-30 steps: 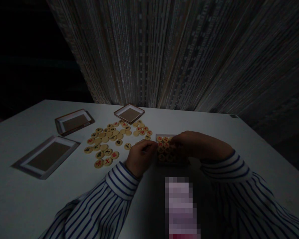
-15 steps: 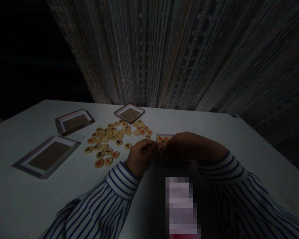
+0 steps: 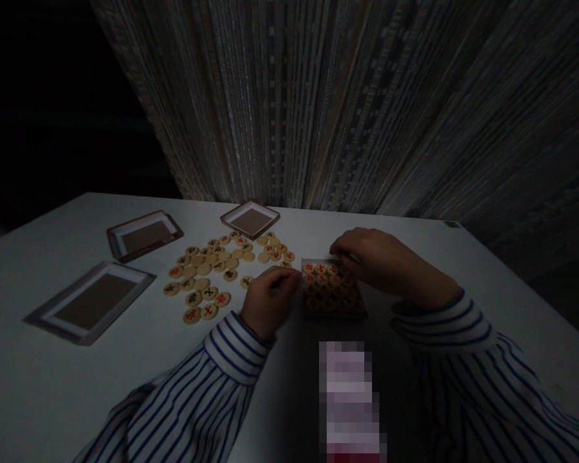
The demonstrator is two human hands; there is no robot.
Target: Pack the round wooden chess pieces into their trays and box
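A small box filled with round wooden chess pieces marked in red sits on the white table in front of me. My left hand is curled against the box's left edge, fingers closed; what it holds, if anything, is hidden. My right hand rests at the box's far right corner, fingers bent and touching its rim. Several loose pieces, marked in red and black, lie spread on the table left of the box. Both arms wear striped sleeves.
Three shallow box lids or trays lie on the table: one at the near left, one further back, one small one behind the pieces. A curtain of hanging strands stands behind the table. The room is dim.
My right hand has lifted off the top of the box and moved back to its far right corner, uncovering the pieces inside. My left hand has barely moved.
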